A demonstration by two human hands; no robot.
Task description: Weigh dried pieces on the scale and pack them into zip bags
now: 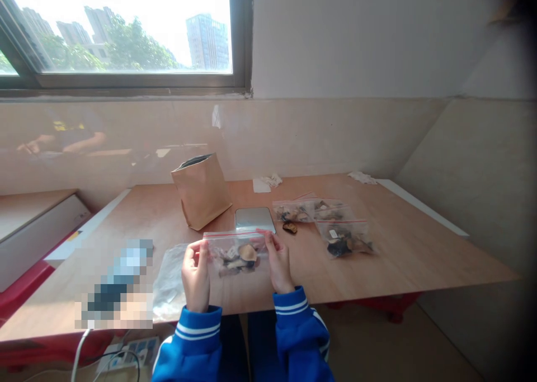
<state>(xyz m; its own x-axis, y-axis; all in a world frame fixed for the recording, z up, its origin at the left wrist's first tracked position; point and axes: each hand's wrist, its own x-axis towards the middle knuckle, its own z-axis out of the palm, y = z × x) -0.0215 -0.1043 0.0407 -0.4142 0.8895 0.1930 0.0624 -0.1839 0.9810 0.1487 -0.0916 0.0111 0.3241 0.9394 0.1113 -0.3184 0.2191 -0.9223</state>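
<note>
A clear zip bag (237, 251) with a red seal strip holds brown and dark dried pieces. My left hand (196, 276) pinches its left top corner and my right hand (278, 262) pinches its right top corner, both closed on the bag just above the wooden table (419, 259). Both wrists wear blue sleeves with white stripes.
A small silver scale (254, 218) lies just behind the held bag. A brown paper bag (201, 189) stands open at the back left. Three filled zip bags (344, 237) and a loose dark piece (289, 227) lie to the right. Empty clear bags (170, 281) lie at the left.
</note>
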